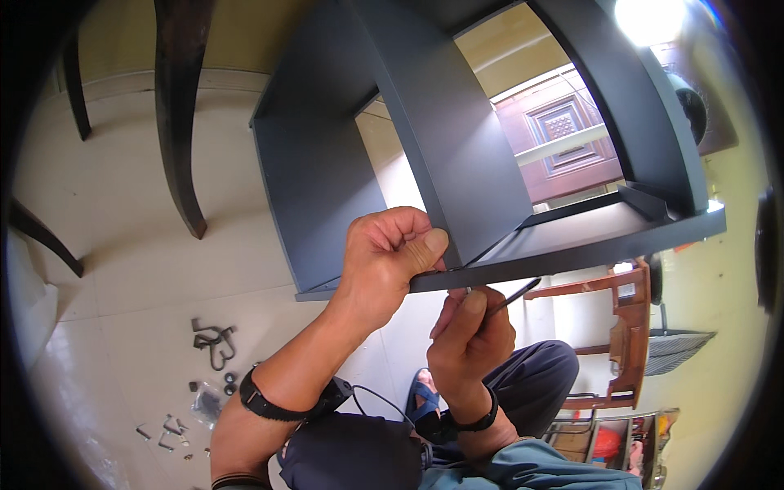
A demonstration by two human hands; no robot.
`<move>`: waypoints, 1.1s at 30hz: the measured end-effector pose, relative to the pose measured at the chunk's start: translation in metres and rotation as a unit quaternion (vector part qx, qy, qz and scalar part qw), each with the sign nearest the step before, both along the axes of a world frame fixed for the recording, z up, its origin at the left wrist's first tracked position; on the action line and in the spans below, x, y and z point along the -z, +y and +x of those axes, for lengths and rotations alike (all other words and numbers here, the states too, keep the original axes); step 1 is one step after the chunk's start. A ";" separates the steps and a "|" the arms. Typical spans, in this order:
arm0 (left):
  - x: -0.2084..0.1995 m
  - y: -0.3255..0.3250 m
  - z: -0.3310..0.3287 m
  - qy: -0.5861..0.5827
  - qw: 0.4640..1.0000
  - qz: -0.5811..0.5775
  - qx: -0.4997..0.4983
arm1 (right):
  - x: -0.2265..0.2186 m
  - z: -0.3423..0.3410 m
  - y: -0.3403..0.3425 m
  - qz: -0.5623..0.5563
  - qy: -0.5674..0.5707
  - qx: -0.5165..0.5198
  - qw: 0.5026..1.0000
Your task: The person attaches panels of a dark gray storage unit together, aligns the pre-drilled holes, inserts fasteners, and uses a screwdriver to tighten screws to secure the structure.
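2 hands (390, 260) (472, 336), 1 shelf unit (457, 139), 1 hex key (513, 296).

Pale tiled floor (131, 269) with dark metal brackets (214, 341) and scattered small screws (167, 429).

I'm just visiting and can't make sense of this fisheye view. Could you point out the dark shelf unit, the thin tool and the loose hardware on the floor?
dark shelf unit (327, 188): head view, on its flat side panel.
thin tool (516, 294): head view, on its black shaft beside the right hand (469, 339).
loose hardware (214, 341): head view, on the metal brackets on the floor.
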State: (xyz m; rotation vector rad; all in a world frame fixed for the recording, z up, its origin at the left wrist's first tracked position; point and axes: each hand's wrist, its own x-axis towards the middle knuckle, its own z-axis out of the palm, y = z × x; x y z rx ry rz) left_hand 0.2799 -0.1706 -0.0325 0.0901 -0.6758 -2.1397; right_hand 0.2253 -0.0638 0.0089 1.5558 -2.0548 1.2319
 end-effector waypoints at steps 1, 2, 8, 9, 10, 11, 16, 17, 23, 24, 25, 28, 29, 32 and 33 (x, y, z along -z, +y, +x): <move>0.002 0.000 0.000 0.011 1.000 0.004 0.001 | -0.001 0.002 -0.002 0.006 -0.044 0.010 0.999; 0.000 0.000 -0.001 0.004 1.000 -0.003 0.001 | -0.002 -0.001 -0.002 0.024 0.015 0.047 0.999; -0.002 0.004 -0.002 -0.001 1.000 -0.007 -0.007 | 0.003 0.003 -0.013 -0.063 -0.085 0.061 0.992; -0.002 0.004 -0.004 -0.010 1.000 -0.003 -0.021 | 0.002 0.003 -0.013 -0.064 -0.070 0.065 0.993; -0.002 0.005 -0.004 -0.019 0.999 0.000 -0.035 | 0.003 0.004 -0.012 -0.070 -0.120 0.059 0.988; -0.004 0.005 -0.004 -0.021 0.999 -0.003 -0.034 | 0.002 0.003 -0.010 -0.073 -0.123 0.060 0.988; -0.004 0.004 -0.003 -0.015 0.999 -0.002 -0.043 | 0.001 -0.005 0.002 -0.067 -0.180 0.053 0.980; -0.004 0.004 -0.003 -0.015 0.999 -0.004 -0.043 | 0.001 -0.005 0.005 -0.069 -0.181 0.053 0.980; -0.004 0.004 -0.003 -0.007 1.000 0.004 -0.030 | 0.005 -0.009 0.007 -0.033 0.010 0.009 0.999; -0.005 0.004 -0.003 -0.003 0.999 0.008 -0.033 | 0.006 -0.011 0.006 -0.031 0.044 0.012 0.998; -0.007 0.004 -0.003 0.000 0.999 0.011 -0.035 | 0.004 -0.011 0.006 -0.032 0.045 0.012 0.998; -0.006 0.004 -0.003 -0.006 0.999 0.007 -0.043 | -0.001 -0.007 0.004 -0.013 0.098 0.017 0.995; -0.004 0.004 -0.004 -0.006 0.999 0.007 -0.044 | -0.002 -0.005 0.002 -0.012 0.060 0.015 0.998; -0.001 0.005 -0.005 -0.010 0.999 0.001 -0.053 | 0.003 -0.001 0.001 -0.013 -0.018 0.014 1.000; -0.002 0.005 -0.005 -0.010 0.999 0.001 -0.053 | 0.005 0.000 0.001 -0.015 -0.058 0.017 0.998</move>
